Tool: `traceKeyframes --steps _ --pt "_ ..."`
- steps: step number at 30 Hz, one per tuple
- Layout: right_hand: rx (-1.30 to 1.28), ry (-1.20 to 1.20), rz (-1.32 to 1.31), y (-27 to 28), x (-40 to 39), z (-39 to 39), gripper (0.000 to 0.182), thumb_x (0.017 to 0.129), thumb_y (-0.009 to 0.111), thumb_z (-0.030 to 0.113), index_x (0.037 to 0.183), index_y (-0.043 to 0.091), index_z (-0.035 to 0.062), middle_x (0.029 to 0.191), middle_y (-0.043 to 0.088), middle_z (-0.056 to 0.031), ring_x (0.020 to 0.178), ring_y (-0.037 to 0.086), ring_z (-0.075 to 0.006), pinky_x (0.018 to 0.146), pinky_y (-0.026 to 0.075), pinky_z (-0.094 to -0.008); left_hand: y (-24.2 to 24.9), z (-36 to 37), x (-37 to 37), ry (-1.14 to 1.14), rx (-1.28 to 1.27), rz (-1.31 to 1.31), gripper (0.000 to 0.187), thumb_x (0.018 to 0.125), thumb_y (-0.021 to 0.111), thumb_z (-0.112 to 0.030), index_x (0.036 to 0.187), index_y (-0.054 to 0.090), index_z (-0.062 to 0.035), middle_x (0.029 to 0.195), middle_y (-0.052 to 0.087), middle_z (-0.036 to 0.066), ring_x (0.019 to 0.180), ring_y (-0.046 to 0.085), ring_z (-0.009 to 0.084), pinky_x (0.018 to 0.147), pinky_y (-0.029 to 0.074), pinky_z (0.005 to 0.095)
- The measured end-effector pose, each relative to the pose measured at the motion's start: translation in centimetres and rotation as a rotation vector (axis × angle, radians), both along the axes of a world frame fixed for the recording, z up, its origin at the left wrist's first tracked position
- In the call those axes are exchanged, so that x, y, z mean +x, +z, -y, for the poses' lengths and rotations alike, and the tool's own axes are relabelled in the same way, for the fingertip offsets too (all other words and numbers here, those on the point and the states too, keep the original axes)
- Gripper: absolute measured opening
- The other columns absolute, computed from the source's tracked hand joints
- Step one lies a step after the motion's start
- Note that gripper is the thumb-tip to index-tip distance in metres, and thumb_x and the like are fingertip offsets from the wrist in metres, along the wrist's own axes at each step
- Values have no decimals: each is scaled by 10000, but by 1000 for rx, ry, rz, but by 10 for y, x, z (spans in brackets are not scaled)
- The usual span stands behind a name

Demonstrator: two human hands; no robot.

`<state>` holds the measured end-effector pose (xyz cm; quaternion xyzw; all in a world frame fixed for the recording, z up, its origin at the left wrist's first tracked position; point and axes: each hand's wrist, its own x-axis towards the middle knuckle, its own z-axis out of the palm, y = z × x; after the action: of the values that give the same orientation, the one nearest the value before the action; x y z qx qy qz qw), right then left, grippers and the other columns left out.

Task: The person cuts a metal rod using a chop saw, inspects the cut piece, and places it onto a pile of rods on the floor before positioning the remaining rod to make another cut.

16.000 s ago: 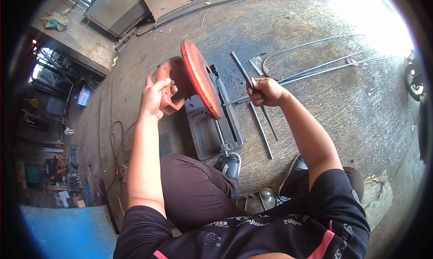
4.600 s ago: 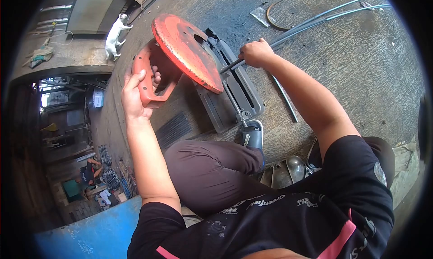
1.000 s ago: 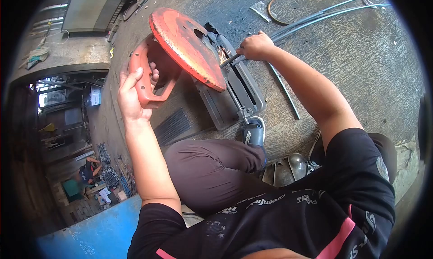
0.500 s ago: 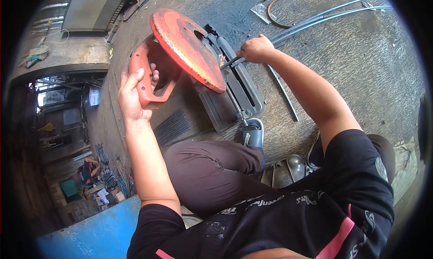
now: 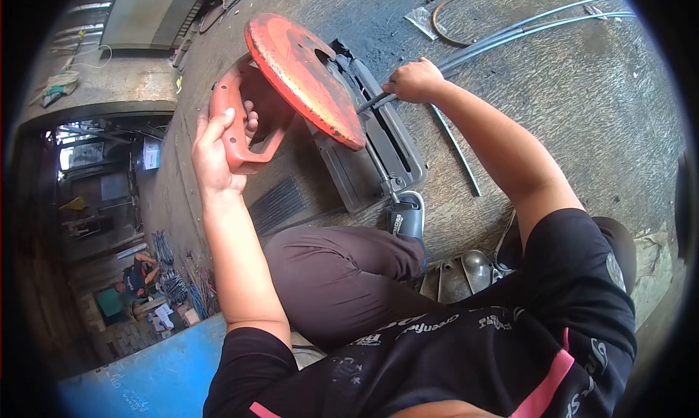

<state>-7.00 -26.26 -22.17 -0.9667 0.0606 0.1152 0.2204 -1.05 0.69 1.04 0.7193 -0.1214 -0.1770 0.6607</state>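
My left hand [image 5: 216, 143] is wrapped round the red D-shaped handle [image 5: 233, 119] of a chop saw. The saw's round red guard [image 5: 302, 76], scuffed and worn, leans over its grey base [image 5: 364, 163]. To the right of the guard, my right hand [image 5: 413, 80] is closed round several long thin metal rods [image 5: 495, 39]. The rods' near ends lie across the saw base and reach the guard's edge. The cutting disc and the exact contact with the rods are hidden behind the guard.
Short cut rods [image 5: 278, 204] lie bundled on the floor left of the base. A single rod [image 5: 457, 150] lies to the right. My shoe [image 5: 405, 218] is close to the base. Dark dust [image 5: 371, 32] covers the floor beyond. Another person [image 5: 136, 276] is at far left.
Small bright sparks at the guard's edge by the rod ends no longer show. Both hands, the saw and the rods stay almost exactly where they were.
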Motion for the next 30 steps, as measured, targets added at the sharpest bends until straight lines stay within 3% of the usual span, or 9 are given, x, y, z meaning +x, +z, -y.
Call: traceKeyframes --steps 30 --pt "10 -8 -2 -2 -1 0 455 964 458 511 1061 724 155 1055 717 -81 1071 649 -267 1034 376 -477 0 2 1 16 14 -19 474 891 526 -87 1343 424 13 1090 582 199 892 627 251 803 541 349"
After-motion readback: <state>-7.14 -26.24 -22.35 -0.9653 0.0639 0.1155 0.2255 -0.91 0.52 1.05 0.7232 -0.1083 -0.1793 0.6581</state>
